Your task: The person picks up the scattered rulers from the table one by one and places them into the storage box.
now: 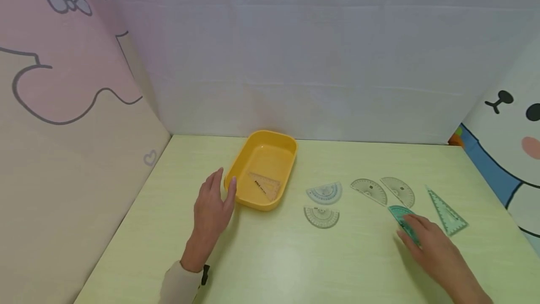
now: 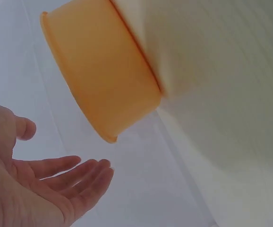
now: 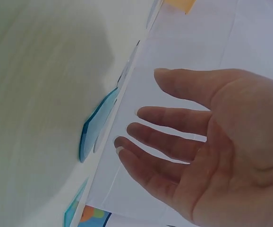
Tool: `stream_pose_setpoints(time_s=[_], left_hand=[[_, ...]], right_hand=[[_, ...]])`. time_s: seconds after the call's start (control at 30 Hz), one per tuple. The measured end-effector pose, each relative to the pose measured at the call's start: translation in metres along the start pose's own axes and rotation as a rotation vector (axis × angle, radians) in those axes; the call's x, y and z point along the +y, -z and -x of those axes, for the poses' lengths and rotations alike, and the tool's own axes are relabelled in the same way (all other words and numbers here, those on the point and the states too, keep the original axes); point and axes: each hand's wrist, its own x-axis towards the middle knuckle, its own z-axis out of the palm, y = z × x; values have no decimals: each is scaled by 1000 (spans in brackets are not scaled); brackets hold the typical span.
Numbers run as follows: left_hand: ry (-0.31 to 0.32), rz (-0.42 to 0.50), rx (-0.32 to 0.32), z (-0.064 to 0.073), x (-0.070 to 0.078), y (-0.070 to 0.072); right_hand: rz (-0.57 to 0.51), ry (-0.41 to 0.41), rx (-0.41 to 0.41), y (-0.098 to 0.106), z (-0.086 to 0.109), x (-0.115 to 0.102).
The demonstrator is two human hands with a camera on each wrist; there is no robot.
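Observation:
Over the table on the right, my right hand [image 1: 436, 252] hovers above a green protractor [image 1: 398, 212]. In the right wrist view its fingers are loosely bent and a gap separates them from the protractor [image 3: 98, 125]. My left hand [image 1: 213, 215] is held beside the near left side of a yellow tray [image 1: 288, 172], fingers relaxed and holding nothing. The left wrist view shows the tray's outer wall [image 2: 98, 66] apart from the fingers. Inside the tray lies a small orange-tinted set square [image 1: 274, 186].
Between the tray and my right hand lie a bluish clear protractor [image 1: 324, 193] and a clear protractor [image 1: 321, 219]. Two more clear protractors [image 1: 368, 190] [image 1: 401, 192] sit farther right. A green set square [image 1: 459, 225] lies beyond my right hand. Cloth walls enclose the table.

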Motion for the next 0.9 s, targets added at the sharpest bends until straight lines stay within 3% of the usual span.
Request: stream_pose_setpoints(time_s=[0.17,0.5,0.9], left_hand=[[48,35,-15,-4,1,-1],[50,89,41,-19,0,-11],[121,76,-7,-30,6,-18]], right_hand=[[3,-8,-33,0,-1,9],[21,-75,-187,6,-8,27],[27,-41,-218,-3,-8,35]])
